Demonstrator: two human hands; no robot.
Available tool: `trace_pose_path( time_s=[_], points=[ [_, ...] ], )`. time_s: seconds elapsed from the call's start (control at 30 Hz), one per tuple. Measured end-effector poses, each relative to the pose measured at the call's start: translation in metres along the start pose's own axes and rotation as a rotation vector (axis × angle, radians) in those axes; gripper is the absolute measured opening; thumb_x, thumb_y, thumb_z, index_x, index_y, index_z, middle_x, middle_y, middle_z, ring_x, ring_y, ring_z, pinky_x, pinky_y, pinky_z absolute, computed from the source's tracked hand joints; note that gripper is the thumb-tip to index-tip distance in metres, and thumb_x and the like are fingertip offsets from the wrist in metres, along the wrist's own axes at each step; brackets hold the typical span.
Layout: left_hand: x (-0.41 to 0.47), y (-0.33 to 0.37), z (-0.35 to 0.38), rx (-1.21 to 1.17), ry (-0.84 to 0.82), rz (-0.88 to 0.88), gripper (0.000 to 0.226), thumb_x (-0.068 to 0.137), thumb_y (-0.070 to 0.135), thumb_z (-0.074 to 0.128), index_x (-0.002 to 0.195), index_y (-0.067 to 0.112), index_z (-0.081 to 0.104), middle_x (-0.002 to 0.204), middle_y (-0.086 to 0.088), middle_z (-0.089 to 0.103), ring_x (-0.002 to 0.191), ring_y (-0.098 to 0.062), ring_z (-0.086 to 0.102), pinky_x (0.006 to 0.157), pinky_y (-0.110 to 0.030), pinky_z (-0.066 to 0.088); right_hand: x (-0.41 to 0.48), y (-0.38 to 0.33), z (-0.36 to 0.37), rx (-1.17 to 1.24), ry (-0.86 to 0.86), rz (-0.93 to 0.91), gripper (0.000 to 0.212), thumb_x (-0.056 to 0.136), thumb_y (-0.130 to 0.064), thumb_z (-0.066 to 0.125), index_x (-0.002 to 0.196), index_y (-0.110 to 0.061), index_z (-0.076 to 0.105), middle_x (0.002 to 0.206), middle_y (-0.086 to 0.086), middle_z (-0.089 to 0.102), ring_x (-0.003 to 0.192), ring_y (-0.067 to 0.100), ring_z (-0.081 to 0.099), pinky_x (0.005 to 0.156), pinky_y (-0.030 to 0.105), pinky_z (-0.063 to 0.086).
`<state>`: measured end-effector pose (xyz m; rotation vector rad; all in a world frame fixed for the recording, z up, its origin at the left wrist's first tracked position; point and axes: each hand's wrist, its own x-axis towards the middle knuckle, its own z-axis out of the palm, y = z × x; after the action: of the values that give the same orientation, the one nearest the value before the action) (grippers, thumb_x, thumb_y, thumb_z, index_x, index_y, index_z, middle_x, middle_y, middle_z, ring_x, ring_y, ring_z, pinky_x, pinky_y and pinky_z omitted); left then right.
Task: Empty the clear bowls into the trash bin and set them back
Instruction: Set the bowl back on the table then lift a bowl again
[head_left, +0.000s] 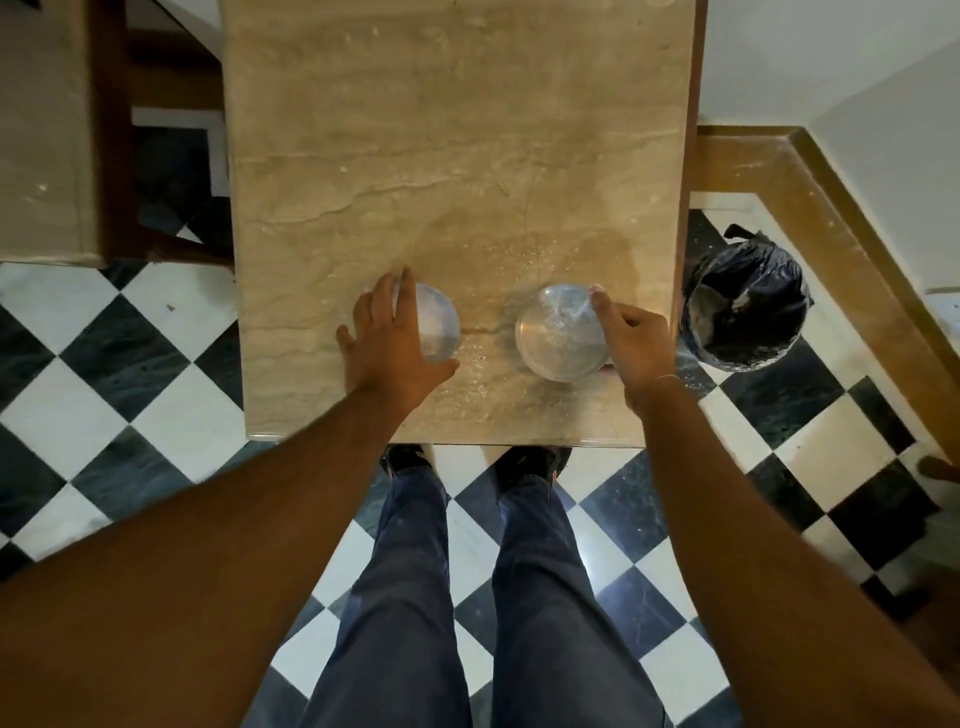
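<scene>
Two clear bowls stand on the beige marble table (457, 156) near its front edge. My left hand (387, 340) wraps around the left bowl (439, 325) from its left side, fingers over the rim and thumb under its near edge. My right hand (631, 338) grips the right rim of the right bowl (556, 335), index finger on the far rim. Both bowls look see-through; I cannot tell what is inside. The trash bin (745, 306), lined with a black bag, stands on the floor just right of the table.
Small white crumbs or droplets are scattered on the table between and behind the bowls. A cardboard box (41, 130) sits at the upper left beside a dark wooden chair frame. The floor is black-and-white checkered tile; my legs stand at the table's front edge.
</scene>
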<state>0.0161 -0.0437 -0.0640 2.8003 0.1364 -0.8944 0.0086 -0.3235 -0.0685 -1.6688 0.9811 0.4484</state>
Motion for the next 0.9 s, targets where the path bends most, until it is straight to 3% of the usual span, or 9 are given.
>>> trace_pose_path(
  time_s=[0.13,0.23,0.37,0.47,0.53,0.63,0.7,0.77,0.9],
  points=[
    [0.001,-0.001,-0.001,-0.039,0.019,0.035,0.132,0.072,0.062,0.091,0.173,0.022,0.015,0.173,-0.009,0.022,0.153,-0.040,0.030,0.110,-0.064,0.049,0.007,0.004,0.006,-0.031,0.061,-0.020,0.026,0.103,-0.047,0.082,0.095,-0.022,0.087,0.103,0.010,0.085,0.100,0.024,0.081,0.078,0.030,0.068],
    [-0.003,0.004,-0.005,-0.054,0.039,0.052,0.133,0.072,0.062,0.091,0.173,0.023,0.014,0.172,-0.009,0.023,0.152,-0.041,0.030,0.111,-0.062,0.049,0.009,0.004,0.007,-0.056,0.121,-0.075,0.030,0.101,-0.047,0.084,0.110,-0.020,0.089,0.088,-0.009,0.082,0.083,0.001,0.074,0.084,0.023,0.058],
    [-0.016,0.025,-0.020,-0.107,0.102,0.147,0.136,0.071,0.060,0.091,0.174,0.025,0.009,0.172,-0.011,0.027,0.153,-0.039,0.031,0.112,-0.059,0.047,0.012,0.009,0.009,-0.180,0.153,-0.126,0.030,0.099,-0.048,0.084,0.075,-0.029,0.084,0.067,-0.015,0.072,0.066,0.000,0.063,0.072,0.024,0.053],
    [-0.028,0.048,-0.031,-0.151,0.160,0.259,0.136,0.071,0.062,0.090,0.174,0.025,0.008,0.170,-0.010,0.033,0.151,-0.038,0.034,0.113,-0.057,0.047,0.007,0.006,0.005,-0.279,0.271,-0.222,0.019,0.100,-0.041,0.084,0.094,-0.023,0.083,0.108,0.006,0.082,0.098,0.013,0.073,0.099,0.041,0.064],
    [-0.033,0.065,-0.036,-0.200,0.171,0.325,0.138,0.070,0.062,0.090,0.174,0.025,0.007,0.169,-0.009,0.035,0.150,-0.037,0.036,0.114,-0.057,0.048,-0.004,-0.004,0.003,-0.276,0.286,-0.355,0.012,0.106,-0.032,0.078,0.096,-0.027,0.075,0.113,0.004,0.078,0.105,0.013,0.070,0.102,0.041,0.062],
    [-0.037,0.095,-0.043,-0.273,0.177,0.438,0.136,0.071,0.066,0.086,0.174,0.024,0.006,0.167,-0.007,0.037,0.147,-0.036,0.040,0.111,-0.058,0.051,-0.020,-0.019,-0.004,0.047,-0.073,-0.250,0.026,0.116,-0.034,0.064,0.107,-0.016,0.079,0.106,-0.003,0.082,0.104,0.013,0.077,0.098,0.036,0.065],
    [-0.040,0.112,-0.046,-0.319,0.150,0.503,0.138,0.071,0.063,0.088,0.174,0.024,0.005,0.168,-0.008,0.036,0.148,-0.036,0.039,0.112,-0.057,0.051,-0.033,-0.025,-0.009,0.329,-0.390,-0.052,0.058,0.118,-0.055,0.048,0.142,-0.007,0.070,0.140,0.012,0.077,0.135,0.028,0.072,0.118,0.050,0.056],
    [-0.043,0.128,-0.044,-0.346,0.104,0.566,0.140,0.070,0.060,0.092,0.174,0.025,0.004,0.170,-0.009,0.034,0.151,-0.035,0.036,0.116,-0.056,0.049,-0.040,-0.027,-0.019,0.557,-0.516,0.074,0.072,0.117,-0.064,0.035,0.161,-0.011,0.056,0.163,0.022,0.059,0.155,0.038,0.055,0.129,0.056,0.045],
    [-0.041,0.147,-0.032,-0.387,0.013,0.682,0.140,0.072,0.062,0.092,0.174,0.026,0.003,0.174,-0.010,0.031,0.157,-0.032,0.035,0.123,-0.056,0.042,-0.042,-0.018,-0.046,0.737,-0.531,0.170,0.076,0.095,-0.072,0.068,0.147,-0.017,0.070,0.146,0.016,0.071,0.135,0.034,0.068,0.111,0.052,0.059]
  ],
)
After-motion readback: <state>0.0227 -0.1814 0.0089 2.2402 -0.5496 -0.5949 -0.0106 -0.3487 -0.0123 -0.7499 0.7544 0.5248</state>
